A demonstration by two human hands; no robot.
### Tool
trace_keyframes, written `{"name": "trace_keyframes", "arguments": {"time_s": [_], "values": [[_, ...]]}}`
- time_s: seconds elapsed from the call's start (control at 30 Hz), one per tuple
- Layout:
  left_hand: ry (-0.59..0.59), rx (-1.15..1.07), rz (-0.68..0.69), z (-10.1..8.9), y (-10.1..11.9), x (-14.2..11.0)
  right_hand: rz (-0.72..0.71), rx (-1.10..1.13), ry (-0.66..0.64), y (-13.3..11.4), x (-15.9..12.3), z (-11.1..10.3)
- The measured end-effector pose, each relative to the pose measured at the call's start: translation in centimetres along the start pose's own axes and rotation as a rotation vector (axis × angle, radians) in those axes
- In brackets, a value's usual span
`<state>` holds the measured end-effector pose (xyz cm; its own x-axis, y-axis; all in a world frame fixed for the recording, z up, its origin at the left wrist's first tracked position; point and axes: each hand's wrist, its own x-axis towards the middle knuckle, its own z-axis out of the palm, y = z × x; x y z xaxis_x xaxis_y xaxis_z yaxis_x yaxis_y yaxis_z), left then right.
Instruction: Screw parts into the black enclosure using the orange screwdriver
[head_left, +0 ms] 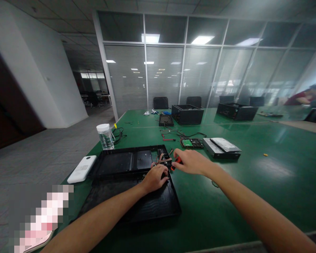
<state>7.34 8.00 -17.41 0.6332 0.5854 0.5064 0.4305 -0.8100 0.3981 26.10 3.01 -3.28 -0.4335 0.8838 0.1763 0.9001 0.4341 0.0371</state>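
Observation:
An open black metal case lies in front of me, with its rear half [116, 162] behind and a flat panel [137, 207] nearer. Striped ribbon wires [160, 161] run at the rear half's right end. My left hand [155, 178] rests over the case near those wires, its fingers curled; what lies under them is hidden. At the case's right edge, my right hand [191, 161] is closed round the orange-and-black handle of a screwdriver [177, 161]. The screwdriver's tip cannot be made out.
A clear bottle [105, 137], a white power bank [82, 169] and a blurred-out item [46, 219] are on the left. Behind my right hand lie a hard drive [191, 143] and an optical drive [221, 147]. Black computer cases [187, 115] stand farther back. A person [304, 95] sits far right.

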Motion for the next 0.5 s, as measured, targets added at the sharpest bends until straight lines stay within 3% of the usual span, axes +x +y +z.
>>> {"name": "trace_keyframes", "arguments": {"time_s": [0.1,0.17,0.37,0.5], "values": [[0.01,-0.003,0.004,0.1,0.0,0.0,-0.016,0.182,0.101,1.9,-0.6,1.7],[0.019,0.0,0.001,0.1,0.0,0.1,0.045,0.409,0.226,3.9,-0.8,3.7],[0.03,0.049,0.043,-0.2,0.3,0.1,0.562,1.584,0.728,10.7,-1.2,11.8],[-0.099,0.087,0.187,-0.3,0.4,0.1,0.713,1.944,0.759,13.1,-1.9,13.8]]}}
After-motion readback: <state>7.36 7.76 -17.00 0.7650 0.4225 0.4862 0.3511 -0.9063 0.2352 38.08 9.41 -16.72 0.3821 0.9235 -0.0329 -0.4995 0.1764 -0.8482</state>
